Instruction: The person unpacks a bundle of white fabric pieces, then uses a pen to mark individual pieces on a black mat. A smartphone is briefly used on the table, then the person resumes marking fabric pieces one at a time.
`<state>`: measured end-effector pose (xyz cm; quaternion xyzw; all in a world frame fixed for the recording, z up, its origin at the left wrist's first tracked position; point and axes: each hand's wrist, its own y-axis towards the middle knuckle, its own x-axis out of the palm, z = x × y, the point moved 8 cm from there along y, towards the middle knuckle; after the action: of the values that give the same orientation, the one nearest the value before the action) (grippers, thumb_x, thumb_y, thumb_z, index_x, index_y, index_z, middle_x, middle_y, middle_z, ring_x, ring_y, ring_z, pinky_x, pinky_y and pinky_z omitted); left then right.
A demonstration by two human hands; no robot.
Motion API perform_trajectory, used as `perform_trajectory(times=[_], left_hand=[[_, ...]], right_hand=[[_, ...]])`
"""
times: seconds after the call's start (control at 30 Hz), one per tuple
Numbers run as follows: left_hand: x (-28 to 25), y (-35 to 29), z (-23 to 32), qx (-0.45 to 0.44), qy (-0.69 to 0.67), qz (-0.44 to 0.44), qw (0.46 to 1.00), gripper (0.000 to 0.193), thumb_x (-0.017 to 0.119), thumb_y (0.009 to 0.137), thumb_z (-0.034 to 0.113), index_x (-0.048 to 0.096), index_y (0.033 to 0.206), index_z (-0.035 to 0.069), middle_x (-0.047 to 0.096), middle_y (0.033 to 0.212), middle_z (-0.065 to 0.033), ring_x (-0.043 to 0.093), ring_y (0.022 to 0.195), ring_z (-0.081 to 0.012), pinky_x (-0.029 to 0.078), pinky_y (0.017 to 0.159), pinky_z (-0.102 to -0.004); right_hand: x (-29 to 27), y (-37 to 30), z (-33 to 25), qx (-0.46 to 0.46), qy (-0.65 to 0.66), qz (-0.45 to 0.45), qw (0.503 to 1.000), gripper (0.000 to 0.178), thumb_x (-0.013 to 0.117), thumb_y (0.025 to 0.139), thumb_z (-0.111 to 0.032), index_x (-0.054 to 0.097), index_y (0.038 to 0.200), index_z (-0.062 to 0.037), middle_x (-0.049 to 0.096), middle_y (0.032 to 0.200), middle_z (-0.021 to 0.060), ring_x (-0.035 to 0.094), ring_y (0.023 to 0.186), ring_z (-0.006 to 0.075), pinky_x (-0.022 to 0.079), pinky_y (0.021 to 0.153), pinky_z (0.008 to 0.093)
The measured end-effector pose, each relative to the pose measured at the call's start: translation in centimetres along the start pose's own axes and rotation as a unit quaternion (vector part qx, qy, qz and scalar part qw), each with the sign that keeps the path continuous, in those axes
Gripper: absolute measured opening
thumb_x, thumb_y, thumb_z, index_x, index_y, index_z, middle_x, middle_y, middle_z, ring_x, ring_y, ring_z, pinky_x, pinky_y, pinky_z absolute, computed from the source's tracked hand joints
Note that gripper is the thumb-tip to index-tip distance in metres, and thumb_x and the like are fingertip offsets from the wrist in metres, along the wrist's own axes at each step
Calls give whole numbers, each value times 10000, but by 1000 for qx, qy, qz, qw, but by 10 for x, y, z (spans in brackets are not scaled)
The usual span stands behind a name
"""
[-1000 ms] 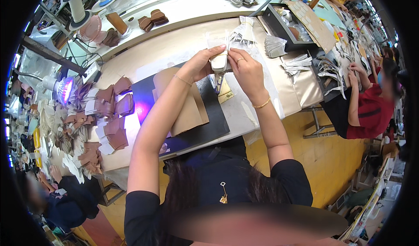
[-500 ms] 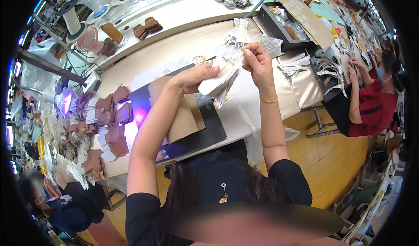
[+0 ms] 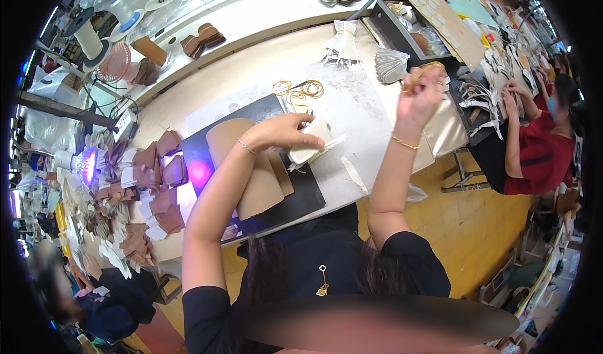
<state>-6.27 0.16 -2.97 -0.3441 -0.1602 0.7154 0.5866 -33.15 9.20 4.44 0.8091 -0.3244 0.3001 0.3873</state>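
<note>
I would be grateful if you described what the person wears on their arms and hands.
The left hand and right hand wear no gloves. A thin bracelet circles the left wrist, and a gold-coloured chain the right. The black sleeves are short.

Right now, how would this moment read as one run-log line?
left hand: holding white pieces | right hand: apart from them, holding yellow band | table: yellow loops near black board

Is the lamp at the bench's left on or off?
On: the lamp glows violet at its face, and a pink-violet spot shows on the black board.
</note>
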Motion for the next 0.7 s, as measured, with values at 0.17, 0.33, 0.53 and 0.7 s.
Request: perform_trajectory(times=[0.17,0.33,0.53,0.7], left_hand=[[-2,-6,36,226,-296,-30,927,863,817,841,437,446,1471,-21,626,1254,-140,588,1116,-154,479,969,-278],[-27,-3,12,149,-535,50,830,482,614,1007,341,568,1337,-7,687,1212,-126,687,1056,-206,545,939,-348],[-37,3,7,202,-662,-9,721,486,481,1055,362,556,1347,-18,689,1216,-164,706,1055,-252,576,914,-407],[-31,9,9,184,-634,-29,751,475,432,1070,326,530,1358,-39,675,1238,-190,709,1055,-269,585,913,-413]], right_hand=[[-26,9,42,156,-337,-55,927,90,636,1008,-153,633,1003,-63,555,724,-11,459,569,46,382,505,210],[-44,-19,150,214,-620,-215,724,136,700,897,-143,725,911,-10,710,769,123,677,659,215,537,648,328],[1,-37,165,93,-726,-347,586,188,752,854,-201,752,872,-14,719,881,168,694,761,336,542,751,408],[89,-37,74,54,-484,-360,796,216,733,870,-84,746,1085,-78,715,1159,129,695,1046,287,552,890,399]])
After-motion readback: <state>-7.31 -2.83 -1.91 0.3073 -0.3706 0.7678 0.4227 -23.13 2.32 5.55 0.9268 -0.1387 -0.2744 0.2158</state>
